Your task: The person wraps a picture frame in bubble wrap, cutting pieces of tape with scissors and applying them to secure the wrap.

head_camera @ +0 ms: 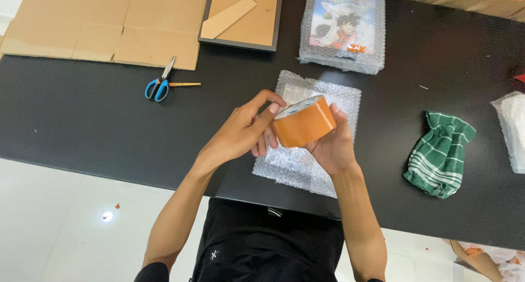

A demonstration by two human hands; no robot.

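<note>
Two hands, left (240, 133) pinching and right (328, 148) cupping, grip an orange tape roll (302, 121) above a bubble-wrapped parcel (306, 167) on the bench (82, 118); a slipping fingertip could likely lose the tape's end.

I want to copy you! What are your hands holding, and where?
Both hands hold an orange tape roll: right hand cups its underside, left hand fingers its near edge.

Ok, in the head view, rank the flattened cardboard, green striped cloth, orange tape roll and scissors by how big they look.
1. Flattened cardboard, clearly largest.
2. Green striped cloth.
3. Orange tape roll, held up nearer the camera, so its rank against the cloth is unsure.
4. Scissors, smallest.
</note>
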